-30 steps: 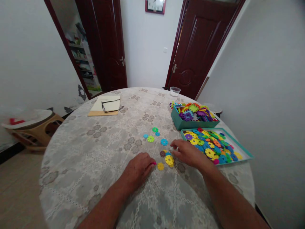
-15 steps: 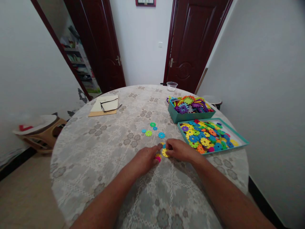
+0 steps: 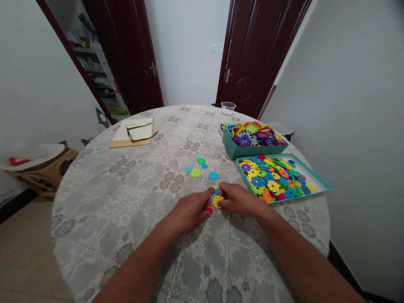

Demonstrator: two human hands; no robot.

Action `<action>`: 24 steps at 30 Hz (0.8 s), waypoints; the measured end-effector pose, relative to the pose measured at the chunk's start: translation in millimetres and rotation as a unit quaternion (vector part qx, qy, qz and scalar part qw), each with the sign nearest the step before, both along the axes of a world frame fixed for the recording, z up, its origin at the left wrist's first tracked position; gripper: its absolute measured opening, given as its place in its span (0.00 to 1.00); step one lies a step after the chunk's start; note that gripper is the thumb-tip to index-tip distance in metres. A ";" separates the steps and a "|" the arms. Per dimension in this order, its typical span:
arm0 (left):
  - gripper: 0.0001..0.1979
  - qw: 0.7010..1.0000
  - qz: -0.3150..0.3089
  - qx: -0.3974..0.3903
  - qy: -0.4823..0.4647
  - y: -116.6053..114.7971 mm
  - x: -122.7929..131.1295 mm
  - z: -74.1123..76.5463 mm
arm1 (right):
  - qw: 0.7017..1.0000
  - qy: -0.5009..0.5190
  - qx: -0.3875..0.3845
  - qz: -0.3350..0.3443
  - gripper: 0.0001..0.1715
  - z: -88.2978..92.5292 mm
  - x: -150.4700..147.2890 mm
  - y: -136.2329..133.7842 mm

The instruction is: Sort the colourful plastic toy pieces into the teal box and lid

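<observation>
My left hand [image 3: 191, 211] is closed, with a pink notched plastic disc [image 3: 208, 210] pinched at its fingertips. Just to the right, my right hand [image 3: 238, 199] grips a yellow notched disc [image 3: 217, 202] between thumb and fingers. Between the two hands, a bit of a blue disc [image 3: 216, 191] shows, partly covered by fingers. Farther out on the cloth lie several loose discs: a green one [image 3: 201, 160], a lime one [image 3: 195, 173], a larger blue one [image 3: 213, 176] and smaller blue ones.
A shallow tray [image 3: 318, 192] of many coloured discs is right of my right hand. Behind it stands a teal box [image 3: 252, 151] heaped with toothed pieces. Glasses [image 3: 140, 139] rest on a notebook [image 3: 117, 136] at the left; a clear bowl [image 3: 228, 108] is at the far edge.
The camera view has tilted down slightly. My hands stay close together over the same spot, and the yellow disc now shows more upright in my right fingers.
</observation>
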State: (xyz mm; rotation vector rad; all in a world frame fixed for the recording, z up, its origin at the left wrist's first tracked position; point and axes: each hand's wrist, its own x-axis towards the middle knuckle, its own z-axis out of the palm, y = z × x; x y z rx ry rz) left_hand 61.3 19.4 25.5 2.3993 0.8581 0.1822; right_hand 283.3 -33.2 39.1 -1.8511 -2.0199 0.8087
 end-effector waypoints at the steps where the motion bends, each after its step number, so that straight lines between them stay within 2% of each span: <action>1: 0.03 1.000 -0.008 -0.010 0.001 0.3 -0.7 1.4 | 0.999 0.035 -0.005 0.001 0.06 -0.2 2.8 1.4; 4: 0.02 0.999 -0.017 -0.029 0.005 1.7 -1.1 4.6 | 0.994 0.106 -0.010 0.003 0.04 3.2 15.2 4.2; 7: 0.01 1.000 -0.007 -0.025 0.005 1.5 0.4 3.3 | 0.993 0.109 -0.038 0.020 0.04 8.3 25.2 4.0; 11: 0.03 1.000 0.000 -0.004 -0.013 0.2 2.3 -2.2 | 0.995 0.050 -0.084 0.018 0.07 5.6 24.8 1.9; 17: 0.13 0.999 0.002 -0.004 -0.031 -0.1 2.7 -4.9 | 0.998 -0.031 -0.047 -0.012 0.09 -1.8 12.5 -0.9; 24: 0.09 1.000 -0.005 0.016 -0.026 -1.0 6.1 -5.4 | 0.997 -0.081 -0.005 -0.003 0.08 1.3 -0.2 -3.0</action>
